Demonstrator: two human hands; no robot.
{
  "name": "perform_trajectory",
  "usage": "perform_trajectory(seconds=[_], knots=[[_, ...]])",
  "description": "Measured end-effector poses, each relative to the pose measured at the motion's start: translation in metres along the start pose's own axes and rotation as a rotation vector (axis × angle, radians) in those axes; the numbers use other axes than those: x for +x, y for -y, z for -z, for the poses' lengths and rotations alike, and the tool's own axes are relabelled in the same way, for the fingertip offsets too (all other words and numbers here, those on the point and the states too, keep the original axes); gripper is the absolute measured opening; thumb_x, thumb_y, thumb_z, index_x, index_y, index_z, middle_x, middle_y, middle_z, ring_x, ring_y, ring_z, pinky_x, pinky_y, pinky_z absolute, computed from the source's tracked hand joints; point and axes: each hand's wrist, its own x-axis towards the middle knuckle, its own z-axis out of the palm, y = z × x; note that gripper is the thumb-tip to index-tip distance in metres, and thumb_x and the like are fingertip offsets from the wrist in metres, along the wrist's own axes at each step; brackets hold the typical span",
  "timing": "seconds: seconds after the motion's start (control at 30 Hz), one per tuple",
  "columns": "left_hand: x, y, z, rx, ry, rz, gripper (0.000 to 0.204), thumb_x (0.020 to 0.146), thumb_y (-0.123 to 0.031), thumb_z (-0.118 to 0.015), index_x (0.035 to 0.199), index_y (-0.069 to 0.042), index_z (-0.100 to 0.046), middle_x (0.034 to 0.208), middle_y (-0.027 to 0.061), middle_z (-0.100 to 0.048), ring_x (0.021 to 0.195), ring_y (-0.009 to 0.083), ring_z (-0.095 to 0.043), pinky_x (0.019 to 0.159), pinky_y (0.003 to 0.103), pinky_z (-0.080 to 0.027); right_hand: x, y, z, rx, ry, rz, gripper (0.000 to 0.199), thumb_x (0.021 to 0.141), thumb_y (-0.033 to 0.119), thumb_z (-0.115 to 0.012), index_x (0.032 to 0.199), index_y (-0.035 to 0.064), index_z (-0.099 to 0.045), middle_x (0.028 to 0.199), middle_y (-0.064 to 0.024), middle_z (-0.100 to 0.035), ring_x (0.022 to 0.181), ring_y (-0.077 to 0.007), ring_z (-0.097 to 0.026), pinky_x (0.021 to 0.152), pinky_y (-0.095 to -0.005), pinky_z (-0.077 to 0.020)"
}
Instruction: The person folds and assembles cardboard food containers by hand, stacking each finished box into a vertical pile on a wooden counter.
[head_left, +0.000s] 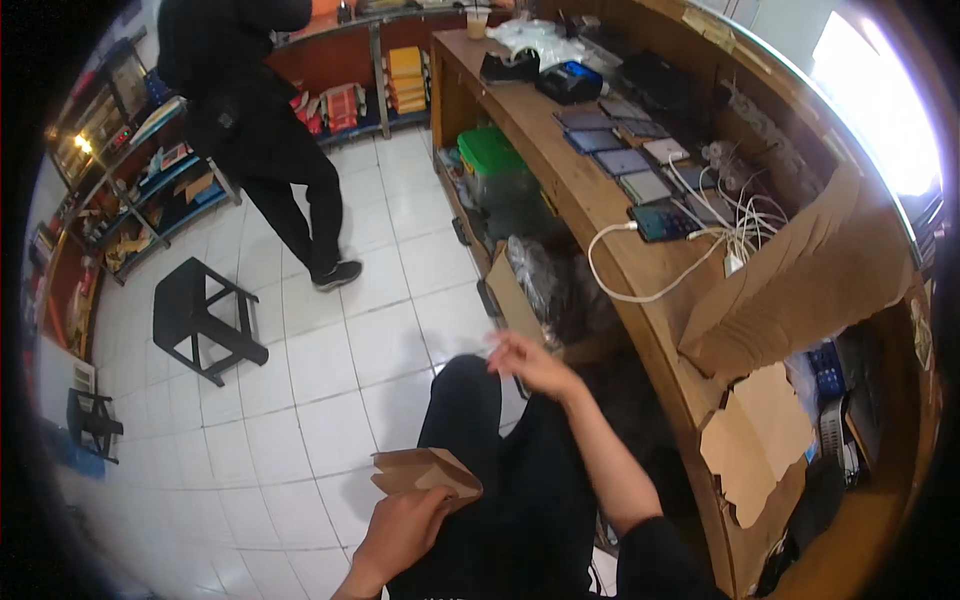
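Observation:
My left hand (402, 530) is closed on a folded piece of brown cardboard (420, 468), thumb pressed on its near edge. The cardboard is held above my left thigh, its folded layers pointing away to the left. My right hand (535, 364) is raised over my knees, holding nothing that I can see. Its fingers are stretched out, slightly apart and a little blurred. On the desk to my right lies a flat, irregularly cut cardboard piece (758, 440). Beyond it a larger creased cardboard sheet (800, 290) stands tilted.
Along the wooden desk (560, 140) lie several phones (622, 162), a phone (660, 222) beside tangled white cables (745, 215), and a dark shoe (510, 66). Beneath it is a green-lidded tub (490, 152). A black stool (205, 315) and a person in black (250, 110) stand on the tiled floor.

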Motion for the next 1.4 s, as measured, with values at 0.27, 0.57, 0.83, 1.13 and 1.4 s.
perform_trajectory(seconds=[0.27,0.57,0.83,1.13,1.4], knots=[[0.046,-0.025,0.04,0.082,0.07,-0.589,0.027,0.091,-0.001,-0.067,0.116,-0.013,-0.067,0.101,0.0097,-0.074,0.106,0.0261,-0.07,0.109,0.045,-0.04,-0.123,0.143,-0.084,-0.244,0.248,0.202,0.144,0.066,0.032,-0.103,0.171,0.0082,-0.006,0.168,-0.0195,-0.027,0.156,-0.0337,-0.031,0.127,-0.0465,-0.0286],[0.066,-0.064,0.031,-0.15,-0.462,-0.579,0.115,0.064,-0.027,-0.101,0.157,-0.008,-0.036,0.158,0.0235,-0.044,0.148,0.0374,-0.045,0.128,0.05,-0.026,-0.167,0.142,-0.08,-0.22,-0.288,0.251,0.145,0.064,0.024,-0.105,0.169,0.0057,-0.007,0.16,-0.0216,-0.04,0.15,-0.0333,-0.04,0.125,-0.046,-0.0315],[0.068,-0.053,0.0,-0.579,-0.075,-0.403,0.116,0.068,-0.013,-0.101,0.161,-0.004,-0.033,0.163,0.012,-0.044,0.15,0.0241,-0.042,0.122,0.041,-0.037,-0.175,0.157,-0.102,-0.158,-0.332,0.228,0.147,0.058,0.031,-0.107,0.166,0.0028,-0.012,0.157,-0.019,-0.046,0.146,-0.0301,-0.046,0.123,-0.0455,-0.0376],[0.06,-0.015,-0.019,-0.597,-0.128,-0.437,0.098,0.079,-0.012,-0.095,0.158,-0.004,-0.039,0.156,0.0128,-0.05,0.143,0.0214,-0.048,0.118,0.041,-0.041,-0.158,0.119,-0.096,0.029,-0.179,0.268,0.131,0.07,0.031,-0.102,0.165,0.0026,-0.017,0.156,-0.0191,-0.047,0.148,-0.0288,-0.044,0.123,-0.0449,-0.036],[0.064,-0.012,-0.015,-0.786,-0.104,-0.317,0.096,0.072,-0.016,-0.1,0.151,-0.003,-0.048,0.145,0.0106,-0.061,0.132,0.0233,-0.059,0.11,0.041,-0.051,-0.168,0.149,-0.102,-0.204,-0.12,0.189,0.126,0.076,0.037,-0.098,0.168,0.0032,-0.018,0.162,-0.0222,-0.042,0.15,-0.0327,-0.041,0.123,-0.0465,-0.0357]])
